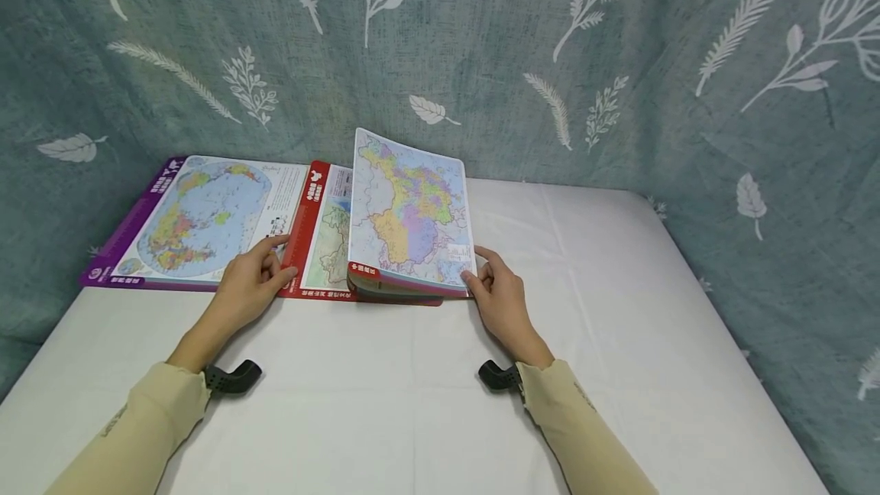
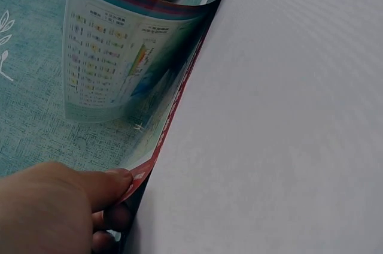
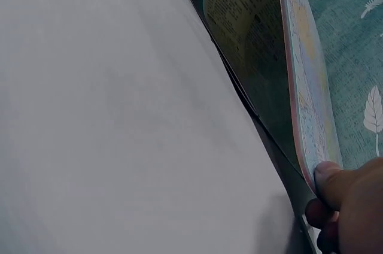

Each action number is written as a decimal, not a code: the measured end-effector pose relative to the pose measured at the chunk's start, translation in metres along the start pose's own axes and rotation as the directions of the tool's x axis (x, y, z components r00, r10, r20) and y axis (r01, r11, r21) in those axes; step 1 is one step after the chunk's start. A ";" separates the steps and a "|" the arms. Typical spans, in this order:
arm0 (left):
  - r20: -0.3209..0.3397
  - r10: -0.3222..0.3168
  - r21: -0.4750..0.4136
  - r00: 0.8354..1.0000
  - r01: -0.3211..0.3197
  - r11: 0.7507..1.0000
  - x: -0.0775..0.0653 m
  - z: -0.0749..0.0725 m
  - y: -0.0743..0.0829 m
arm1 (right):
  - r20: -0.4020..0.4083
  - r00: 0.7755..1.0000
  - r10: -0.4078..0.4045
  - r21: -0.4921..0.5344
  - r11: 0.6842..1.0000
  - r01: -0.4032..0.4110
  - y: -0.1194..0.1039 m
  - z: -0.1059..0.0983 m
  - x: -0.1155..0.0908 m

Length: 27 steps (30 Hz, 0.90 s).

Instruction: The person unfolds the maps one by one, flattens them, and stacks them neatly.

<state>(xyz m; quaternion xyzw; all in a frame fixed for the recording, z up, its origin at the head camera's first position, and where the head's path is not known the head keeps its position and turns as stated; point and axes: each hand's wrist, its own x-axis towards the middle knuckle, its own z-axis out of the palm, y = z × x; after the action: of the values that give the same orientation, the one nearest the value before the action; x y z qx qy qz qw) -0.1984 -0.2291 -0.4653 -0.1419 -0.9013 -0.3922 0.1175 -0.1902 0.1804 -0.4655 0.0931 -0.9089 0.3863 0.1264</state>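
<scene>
A red-bordered folding map [image 1: 331, 254] lies towards the back of the table, its left part flat. Over its right side stands a raised, bent-over panel [image 1: 412, 208] printed with a coloured map. My left hand [image 1: 249, 283] pinches the red left edge near the front corner, thumb on top. At the panel's front right corner my right hand [image 1: 503, 302] holds the edge between thumb and fingers. The panel's curved underside [image 2: 114, 56] shows in the left wrist view, and its outer face [image 3: 311, 86] in the right wrist view. The fingertips beneath the sheet are partly hidden.
A purple-bordered world map [image 1: 199, 220] lies flat at the left, its right side against or under the red map. White cloth covers the table [image 1: 385, 403]. Behind and at the sides hangs a green leaf-patterned curtain [image 1: 481, 44]. Each wrist wears a black camera mount [image 1: 234, 378].
</scene>
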 end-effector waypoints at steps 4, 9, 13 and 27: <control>0.001 -0.008 0.003 1.000 0.008 1.000 -0.001 0.000 -0.001 | -0.003 1.000 -0.007 -0.016 1.000 0.007 0.003 -0.005 0.000; -0.005 0.002 0.004 1.000 -0.002 1.000 0.000 0.000 -0.001 | 0.009 1.000 -0.005 -0.024 1.000 0.005 0.009 -0.010 0.000; 0.001 -0.014 0.004 1.000 0.014 1.000 0.000 0.001 -0.002 | 0.029 1.000 0.008 -0.019 1.000 -0.008 0.015 -0.013 0.000; -0.004 -0.015 0.002 1.000 0.015 1.000 0.000 0.000 -0.002 | 0.022 0.999 0.031 -0.039 0.999 -0.030 0.030 -0.029 -0.003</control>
<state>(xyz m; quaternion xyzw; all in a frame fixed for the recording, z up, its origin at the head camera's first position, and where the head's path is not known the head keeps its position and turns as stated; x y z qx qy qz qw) -0.1992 -0.2301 -0.4670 -0.1342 -0.9025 -0.3922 0.1168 -0.1910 0.2219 -0.4677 0.0809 -0.9189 0.3694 0.1121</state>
